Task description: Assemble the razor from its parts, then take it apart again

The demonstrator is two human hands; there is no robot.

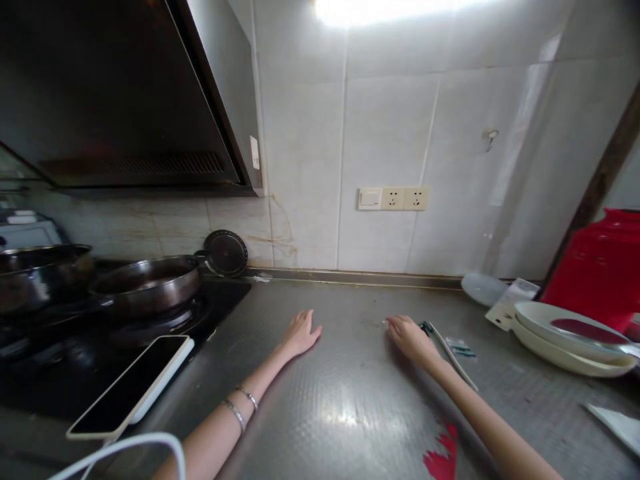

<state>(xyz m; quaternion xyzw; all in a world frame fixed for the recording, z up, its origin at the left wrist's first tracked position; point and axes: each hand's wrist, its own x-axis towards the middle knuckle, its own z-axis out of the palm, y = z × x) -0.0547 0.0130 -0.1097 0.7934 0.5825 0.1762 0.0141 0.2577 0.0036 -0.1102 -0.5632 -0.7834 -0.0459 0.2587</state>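
Note:
My left hand point(301, 333) rests on the metal countertop point(345, 373), fingers stretched forward and thumb held apart. Nothing shows in it. Two silver bracelets point(241, 407) circle that wrist. To its right, my right hand point(409, 339) lies on the same surface, palm down, with fingers reaching forward and a little bent; I see nothing held in it. Just right of this hand is a thin, pale, curved strip with a dark end point(453, 357), partly hidden behind the hand; its kind is unclear. A small printed packet point(461, 348) lies beside the strip.
At left are a stove with a steel pan point(150, 287), a pot point(40, 280), and a phone point(133, 387) with a white cable point(145, 438). A range hood point(150, 100) overhangs them. Stacked pale dishes point(565, 350), a clear bowl point(483, 288) and a red container point(597, 267) stand right.

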